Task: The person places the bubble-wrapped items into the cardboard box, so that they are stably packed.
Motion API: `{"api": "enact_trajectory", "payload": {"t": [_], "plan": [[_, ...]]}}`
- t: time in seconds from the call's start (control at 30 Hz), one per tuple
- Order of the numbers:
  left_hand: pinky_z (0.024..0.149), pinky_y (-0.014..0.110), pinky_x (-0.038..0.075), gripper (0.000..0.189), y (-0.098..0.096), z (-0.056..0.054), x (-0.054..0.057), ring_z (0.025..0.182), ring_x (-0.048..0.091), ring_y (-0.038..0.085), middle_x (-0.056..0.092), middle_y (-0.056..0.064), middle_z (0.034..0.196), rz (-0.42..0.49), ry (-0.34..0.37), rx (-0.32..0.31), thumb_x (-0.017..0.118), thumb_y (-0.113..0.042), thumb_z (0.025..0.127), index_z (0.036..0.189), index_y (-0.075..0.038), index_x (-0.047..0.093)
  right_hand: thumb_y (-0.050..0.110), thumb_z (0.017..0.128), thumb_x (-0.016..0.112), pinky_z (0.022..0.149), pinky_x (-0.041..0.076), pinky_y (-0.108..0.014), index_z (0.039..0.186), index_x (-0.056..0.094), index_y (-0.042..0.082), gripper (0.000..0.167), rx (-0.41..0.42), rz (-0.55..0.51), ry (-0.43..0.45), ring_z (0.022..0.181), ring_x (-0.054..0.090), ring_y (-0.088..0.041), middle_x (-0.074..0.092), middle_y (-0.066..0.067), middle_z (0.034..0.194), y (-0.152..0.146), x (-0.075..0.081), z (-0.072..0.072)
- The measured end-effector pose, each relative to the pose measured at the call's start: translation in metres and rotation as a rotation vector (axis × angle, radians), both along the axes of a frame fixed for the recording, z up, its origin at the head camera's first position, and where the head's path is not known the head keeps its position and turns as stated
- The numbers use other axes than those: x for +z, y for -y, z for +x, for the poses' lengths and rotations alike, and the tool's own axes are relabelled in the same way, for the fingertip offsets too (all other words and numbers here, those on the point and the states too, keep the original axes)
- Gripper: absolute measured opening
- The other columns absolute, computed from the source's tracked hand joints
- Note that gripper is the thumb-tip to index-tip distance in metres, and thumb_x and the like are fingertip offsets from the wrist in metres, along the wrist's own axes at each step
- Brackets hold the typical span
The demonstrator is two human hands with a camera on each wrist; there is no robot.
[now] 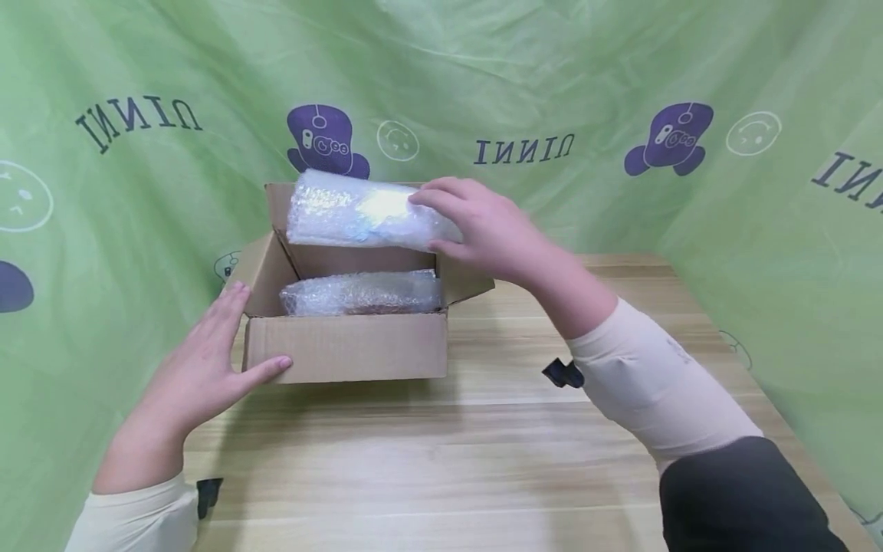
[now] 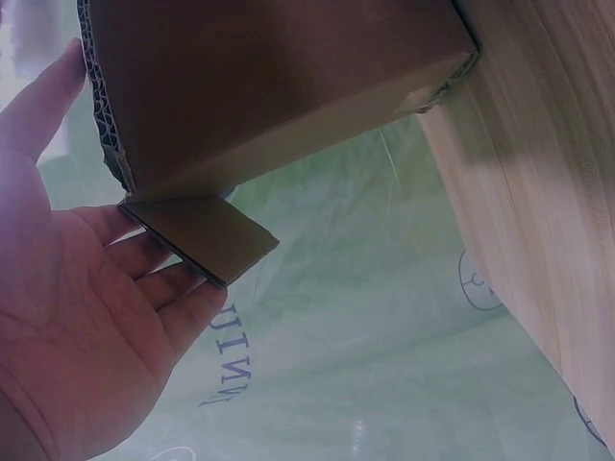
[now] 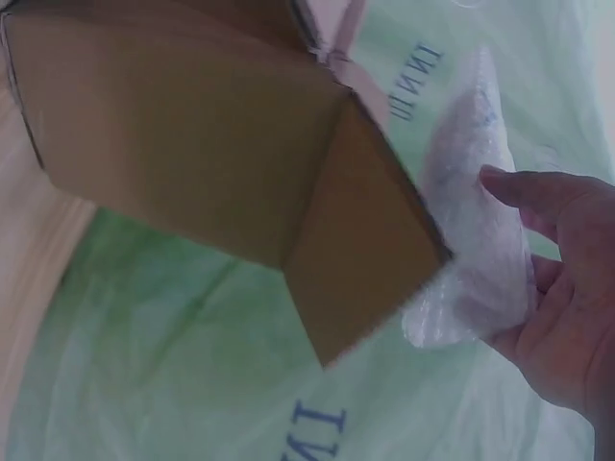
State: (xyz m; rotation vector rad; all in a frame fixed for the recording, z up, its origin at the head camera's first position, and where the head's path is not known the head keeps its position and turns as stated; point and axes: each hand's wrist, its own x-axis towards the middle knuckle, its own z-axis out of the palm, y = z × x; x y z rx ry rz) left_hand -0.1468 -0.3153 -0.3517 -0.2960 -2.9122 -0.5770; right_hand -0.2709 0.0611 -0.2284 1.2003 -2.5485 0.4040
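Note:
My right hand (image 1: 491, 230) grips the right end of a bubble-wrapped package (image 1: 338, 211), holding it above the rear of an open cardboard box (image 1: 345, 349). In the right wrist view the thumb presses one face of this package (image 3: 471, 211), with the fingers behind it. A second bubble-wrapped package (image 1: 362, 295) lies inside the box; its lower part is hidden by the front wall. My left hand (image 1: 207, 360) rests against the box's front left corner, fingers extended along the left flap (image 2: 207, 235) and thumb on the front wall. The wrapped contents cannot be made out.
The box stands on a light wooden table (image 1: 414, 460), towards its back left. A green printed curtain (image 1: 441, 69) hangs behind and at both sides. The box's right flap (image 1: 464, 282) sticks outward. Small black pieces (image 1: 562, 373) show beside both sleeves.

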Motion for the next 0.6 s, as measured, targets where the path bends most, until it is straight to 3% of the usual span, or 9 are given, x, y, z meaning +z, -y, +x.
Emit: {"api": "enact_trajectory", "payload": {"t": [0.23, 0.47, 0.6], "plan": [[0.117, 0.064, 0.015, 0.11, 0.0, 0.0, -0.001, 0.152, 0.005, 0.034, -0.003, 0.002, 0.166, -0.003, -0.007, -0.003, 0.068, -0.06, 0.084, 0.159, -0.019, -0.001, 0.026, 0.091, 0.07, 0.105, 0.045, -0.041, 0.141, 0.052, 0.021, 0.054, 0.014, 0.186, 0.103, 0.131, 0.047, -0.022, 0.051, -0.004, 0.142, 0.039, -0.015, -0.022], [0.117, 0.063, 0.016, 0.11, -0.003, -0.001, 0.001, 0.153, 0.005, 0.032, -0.001, 0.003, 0.166, 0.003, -0.008, -0.009, 0.069, -0.059, 0.084, 0.159, -0.018, 0.0, 0.025, 0.091, 0.069, 0.111, 0.04, -0.04, 0.145, 0.047, 0.019, 0.058, -0.019, 0.327, 0.131, 0.133, 0.046, -0.025, 0.048, -0.006, 0.145, 0.062, -0.039, -0.038], [0.116, 0.064, 0.016, 0.111, -0.002, -0.002, 0.0, 0.153, 0.004, 0.031, -0.002, 0.002, 0.166, 0.004, -0.006, -0.004, 0.069, -0.06, 0.083, 0.159, -0.019, -0.001, 0.026, 0.092, 0.068, 0.113, 0.037, -0.042, 0.146, 0.045, 0.019, 0.059, -0.051, 0.35, 0.089, 0.134, 0.042, -0.028, 0.047, -0.008, 0.146, 0.064, -0.047, -0.041]]}}
